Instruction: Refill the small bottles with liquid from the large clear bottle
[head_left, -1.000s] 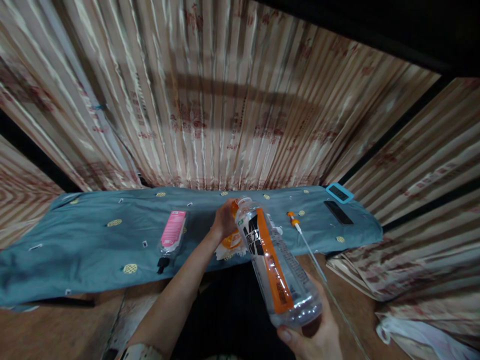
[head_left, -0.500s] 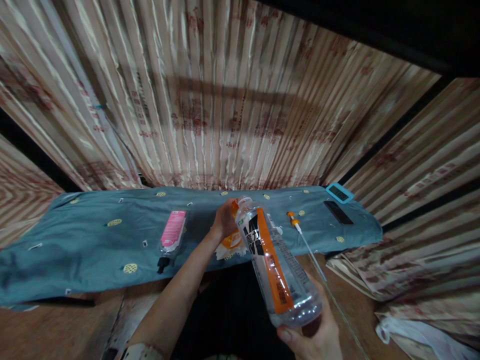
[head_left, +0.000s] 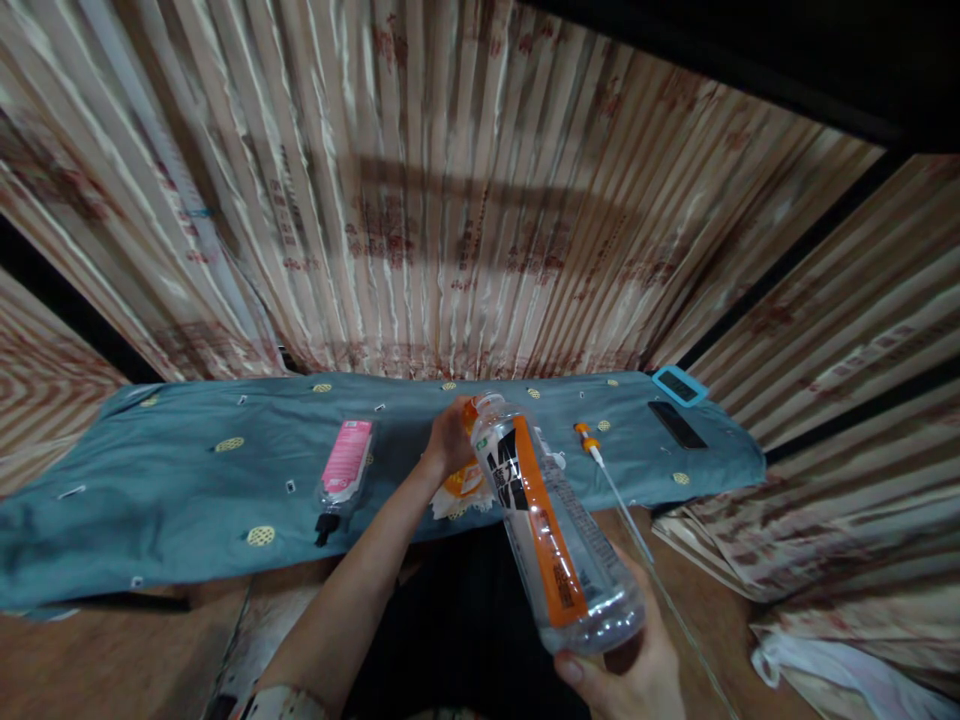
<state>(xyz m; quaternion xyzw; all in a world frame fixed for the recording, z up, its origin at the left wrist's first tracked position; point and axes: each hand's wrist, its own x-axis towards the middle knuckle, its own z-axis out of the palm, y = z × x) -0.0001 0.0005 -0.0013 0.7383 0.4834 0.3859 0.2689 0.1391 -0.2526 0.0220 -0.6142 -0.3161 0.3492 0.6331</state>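
the right hand (head_left: 634, 640) grips the base of the bottle (head_left: 551, 530), likely taking its weight as it tilts above the near edge of the blue cloth (head_left: 187, 500); the left hand (head_left: 448, 440), closed around something orange (head_left: 470, 412), probably steadies the far end.

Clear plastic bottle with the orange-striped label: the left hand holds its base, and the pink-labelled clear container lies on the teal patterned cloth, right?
Wrong hand: the head view shows the right hand holding the base of the clear plastic bottle; the left hand is at its neck. The rest stands.
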